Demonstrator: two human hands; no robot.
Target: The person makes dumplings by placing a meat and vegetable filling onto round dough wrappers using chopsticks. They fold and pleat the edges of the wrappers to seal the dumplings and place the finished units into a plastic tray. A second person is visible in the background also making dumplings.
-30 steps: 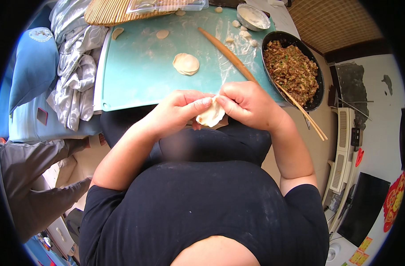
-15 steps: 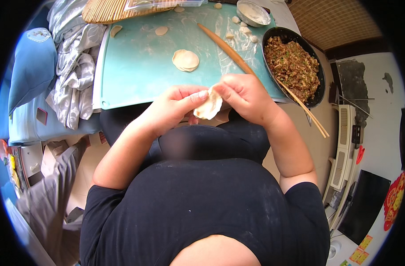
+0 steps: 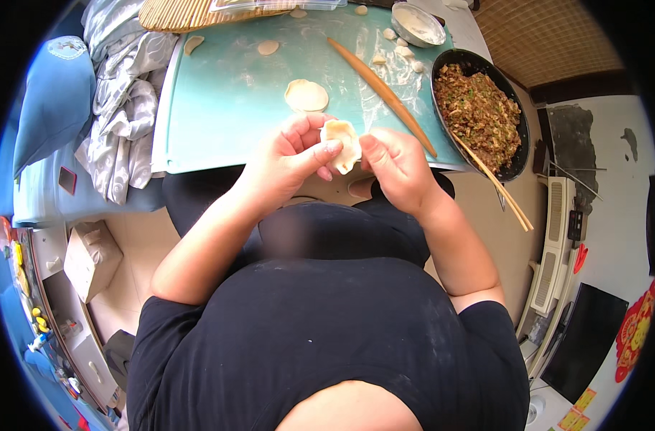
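left hand (image 3: 288,159): we pinch the dumpling's left edge, thumb across its front
dumpling (image 3: 342,143): between our hands, held above the near table edge
right hand (image 3: 395,164): fingers closed on the dumpling's right side
wrapper (image 3: 306,95): flat on the teal table (image 3: 220,93), just beyond our hands
rolling pin (image 3: 381,95): beyond right hand
filling pan (image 3: 479,111): far right, chopsticks (image 3: 494,184) on rim

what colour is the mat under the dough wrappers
Pale teal-green mat, dusted with flour; seen in the head view.
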